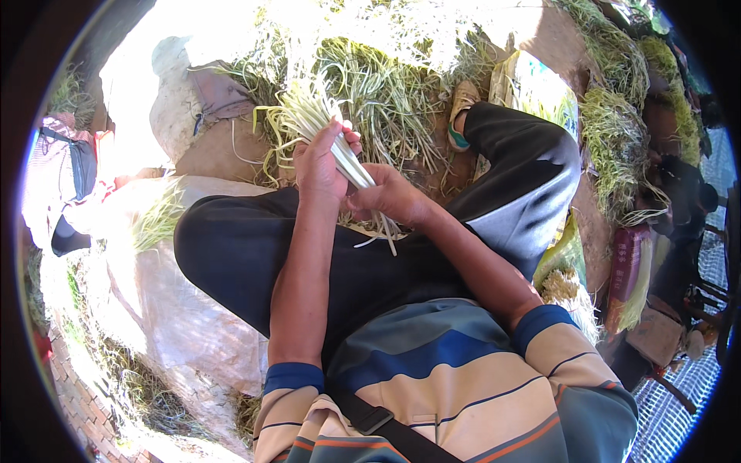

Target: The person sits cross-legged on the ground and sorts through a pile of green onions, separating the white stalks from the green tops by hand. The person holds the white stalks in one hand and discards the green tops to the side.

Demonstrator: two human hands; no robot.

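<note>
A bunch of long, pale leafy stalks, which look like garlic chives, slants across the space above my lap. My left hand grips it around the middle, thumb on top. Just below, my right hand closes around the lower part, and thin white ends hang out beneath it over my dark trousers. The leafy tips fan out up and to the left. Beyond my hands a large heap of loose green stalks lies on the ground.
Left of my knee lies a pale plastic sheet with a small bunch of stalks on it. On the right are a printed sack, more heaped stalks, a bundle with white roots and a purple package.
</note>
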